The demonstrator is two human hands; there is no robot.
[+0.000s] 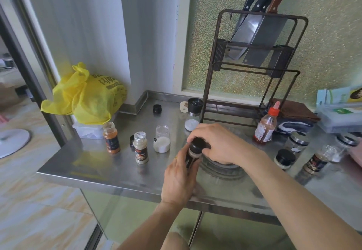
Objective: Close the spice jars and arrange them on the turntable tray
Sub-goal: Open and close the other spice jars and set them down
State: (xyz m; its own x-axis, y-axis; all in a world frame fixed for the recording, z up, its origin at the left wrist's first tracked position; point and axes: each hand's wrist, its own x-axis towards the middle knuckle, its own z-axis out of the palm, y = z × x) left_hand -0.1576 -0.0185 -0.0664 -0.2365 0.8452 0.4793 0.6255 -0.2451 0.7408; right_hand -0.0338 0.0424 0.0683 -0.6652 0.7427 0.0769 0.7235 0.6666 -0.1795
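We grip the jar (193, 154) in the left hand (179, 183) above the steel counter (88, 163); right hand (217, 142) clamps its black cap (198, 144). Capping step. Next, likely: tighten, then place on turntable (221, 168).

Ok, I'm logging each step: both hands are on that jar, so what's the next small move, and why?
Probably finish twisting the black cap tight: the right hand grips it from above while the left hand holds the spice jar by its body over the turntable tray.
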